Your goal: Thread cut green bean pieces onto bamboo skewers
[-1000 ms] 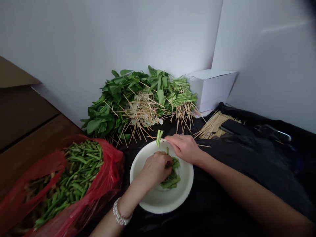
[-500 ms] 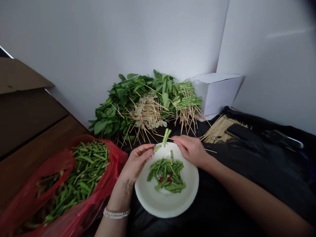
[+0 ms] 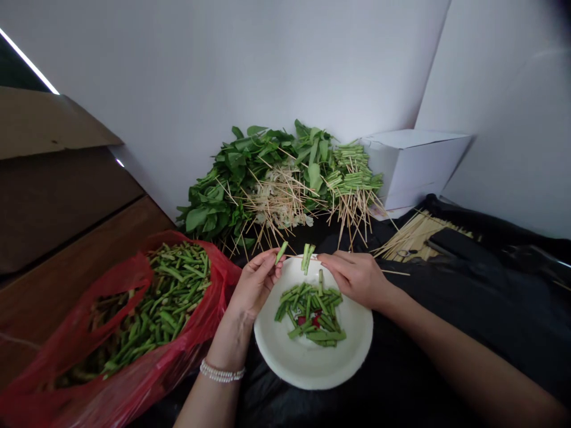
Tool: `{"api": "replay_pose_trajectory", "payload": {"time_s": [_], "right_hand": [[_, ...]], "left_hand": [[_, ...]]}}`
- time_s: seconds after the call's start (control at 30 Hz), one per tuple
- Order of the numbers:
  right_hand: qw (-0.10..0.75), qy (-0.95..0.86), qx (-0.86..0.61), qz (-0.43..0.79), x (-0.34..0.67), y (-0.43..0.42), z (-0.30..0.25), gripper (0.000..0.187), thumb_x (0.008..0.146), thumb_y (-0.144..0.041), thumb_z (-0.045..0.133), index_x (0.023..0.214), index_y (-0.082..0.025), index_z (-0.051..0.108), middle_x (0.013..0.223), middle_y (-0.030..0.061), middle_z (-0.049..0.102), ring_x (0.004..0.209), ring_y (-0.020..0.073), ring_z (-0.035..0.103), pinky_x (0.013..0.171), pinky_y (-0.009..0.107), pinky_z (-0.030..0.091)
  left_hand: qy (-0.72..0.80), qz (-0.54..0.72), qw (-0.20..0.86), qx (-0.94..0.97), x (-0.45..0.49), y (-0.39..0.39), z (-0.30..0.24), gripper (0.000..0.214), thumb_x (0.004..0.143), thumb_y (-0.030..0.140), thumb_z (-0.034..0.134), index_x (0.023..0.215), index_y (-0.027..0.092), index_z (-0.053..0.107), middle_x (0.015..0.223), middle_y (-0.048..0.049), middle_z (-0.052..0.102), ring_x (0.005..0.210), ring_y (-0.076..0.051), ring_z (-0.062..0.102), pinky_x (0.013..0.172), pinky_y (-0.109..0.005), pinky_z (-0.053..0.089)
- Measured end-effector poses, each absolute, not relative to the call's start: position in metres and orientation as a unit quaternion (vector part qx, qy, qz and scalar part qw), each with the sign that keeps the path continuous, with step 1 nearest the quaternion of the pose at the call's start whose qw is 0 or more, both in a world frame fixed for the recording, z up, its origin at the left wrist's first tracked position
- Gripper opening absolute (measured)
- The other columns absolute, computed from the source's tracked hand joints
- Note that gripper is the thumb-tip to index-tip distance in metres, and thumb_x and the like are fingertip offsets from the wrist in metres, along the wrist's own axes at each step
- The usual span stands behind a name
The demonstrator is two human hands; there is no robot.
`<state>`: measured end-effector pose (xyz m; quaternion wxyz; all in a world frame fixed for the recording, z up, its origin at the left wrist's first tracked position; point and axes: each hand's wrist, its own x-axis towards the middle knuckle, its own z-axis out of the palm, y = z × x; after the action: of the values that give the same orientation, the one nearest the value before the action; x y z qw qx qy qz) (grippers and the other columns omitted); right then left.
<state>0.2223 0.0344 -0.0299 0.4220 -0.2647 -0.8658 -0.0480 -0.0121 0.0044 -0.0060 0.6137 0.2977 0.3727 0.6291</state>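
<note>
My left hand (image 3: 256,282) pinches a short green stem piece (image 3: 281,252) at the upper left rim of a white bowl (image 3: 285,356). My right hand (image 3: 354,274) grips a thin wooden skewer (image 3: 297,257) that carries two or three green stem pieces (image 3: 307,257) near its tip. The loose piece sits just off the skewer's point. Inside the bowl lies a heap of cut green stems (image 3: 312,306) with a bit of red among them. A pearl bracelet (image 3: 222,373) circles my left wrist.
A red plastic bag (image 3: 134,368) full of green stems lies at the left. Against the white wall are leafy greens (image 3: 223,178) and finished skewers (image 3: 352,178), a white box (image 3: 414,163), and loose wooden skewers (image 3: 413,235) on black cloth (image 3: 446,321).
My left hand came out of the bowl with one stem piece and lifted it to the skewer's tip. The right hand kept the skewer steady. The camera view shifted slightly.
</note>
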Motion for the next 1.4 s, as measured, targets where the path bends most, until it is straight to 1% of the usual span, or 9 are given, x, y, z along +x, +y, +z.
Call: {"api": "replay_pose_trajectory", "payload": {"time_s": [0.17, 0.37, 0.53, 0.7, 0.97, 1.2, 1.4], "right_hand": [[0.415, -0.868, -0.268, -0.042, 0.2223, 0.0348, -0.0297, 0.031, 0.095, -0.018, 0.043, 0.116, -0.017, 0.065, 0.079, 0.0031, 0.066, 0.068, 0.0126, 0.060, 0.065, 0.024, 0.045], [0.402, -0.871, -0.279, -0.046, 0.2225, 0.0342, -0.0289, 0.033, 0.096, -0.018, 0.040, 0.116, -0.019, 0.065, 0.080, 0.0033, 0.067, 0.069, 0.0125, 0.059, 0.064, 0.024, 0.046], [0.411, -0.868, -0.273, -0.052, 0.2224, 0.0338, -0.0293, 0.032, 0.096, -0.019, 0.041, 0.116, -0.017, 0.065, 0.079, 0.0035, 0.067, 0.068, 0.0128, 0.059, 0.064, 0.025, 0.046], [0.411, -0.868, -0.274, -0.053, 0.2223, 0.0336, -0.0303, 0.032, 0.095, -0.019, 0.040, 0.114, -0.018, 0.066, 0.077, 0.0030, 0.066, 0.067, 0.0125, 0.058, 0.063, 0.024, 0.046], [0.403, -0.872, -0.272, -0.065, 0.2225, 0.0340, -0.0299, 0.031, 0.096, -0.019, 0.040, 0.112, -0.016, 0.066, 0.077, 0.0028, 0.066, 0.065, 0.0119, 0.057, 0.061, 0.024, 0.044], [0.403, -0.871, -0.274, -0.059, 0.2218, 0.0338, -0.0298, 0.031, 0.096, -0.018, 0.040, 0.113, -0.016, 0.066, 0.080, 0.0035, 0.067, 0.067, 0.0117, 0.059, 0.062, 0.024, 0.046], [0.390, -0.875, -0.279, -0.061, 0.2218, 0.0338, -0.0296, 0.031, 0.096, -0.019, 0.039, 0.112, -0.017, 0.066, 0.081, 0.0035, 0.068, 0.068, 0.0120, 0.060, 0.063, 0.024, 0.046]], "left_hand": [[0.378, 0.609, 0.622, 0.317, -0.0093, 0.0002, -0.0049, 0.025, 0.065, 0.018, 0.085, 0.087, 0.012, 0.076, 0.077, -0.0073, 0.075, 0.063, -0.008, 0.066, 0.062, -0.014, 0.054], [0.401, 0.563, 0.636, 0.344, -0.0056, -0.0041, -0.0014, 0.031, 0.064, 0.015, 0.085, 0.093, 0.010, 0.074, 0.080, -0.0072, 0.076, 0.064, -0.010, 0.068, 0.063, -0.016, 0.056], [0.400, 0.597, 0.614, 0.327, -0.0054, -0.0034, -0.0015, 0.027, 0.062, 0.012, 0.085, 0.086, 0.014, 0.073, 0.075, -0.0037, 0.075, 0.070, -0.012, 0.070, 0.065, -0.017, 0.055], [0.407, 0.613, 0.593, 0.327, -0.0073, -0.0026, -0.0012, 0.026, 0.063, 0.011, 0.083, 0.086, 0.014, 0.071, 0.073, -0.0021, 0.073, 0.061, -0.008, 0.065, 0.060, -0.016, 0.053], [0.414, 0.618, 0.583, 0.328, -0.0061, -0.0035, -0.0008, 0.027, 0.061, 0.012, 0.084, 0.085, 0.015, 0.070, 0.069, -0.0003, 0.070, 0.056, -0.007, 0.062, 0.058, -0.017, 0.050], [0.417, 0.621, 0.570, 0.340, -0.0071, -0.0027, -0.0041, 0.028, 0.060, 0.013, 0.085, 0.083, 0.016, 0.071, 0.068, 0.0025, 0.068, 0.056, -0.006, 0.060, 0.058, -0.017, 0.048], [0.427, 0.632, 0.531, 0.369, -0.0063, -0.0022, -0.0062, 0.027, 0.060, 0.014, 0.085, 0.082, 0.017, 0.069, 0.069, 0.0038, 0.066, 0.059, -0.006, 0.058, 0.060, -0.018, 0.047]]}}
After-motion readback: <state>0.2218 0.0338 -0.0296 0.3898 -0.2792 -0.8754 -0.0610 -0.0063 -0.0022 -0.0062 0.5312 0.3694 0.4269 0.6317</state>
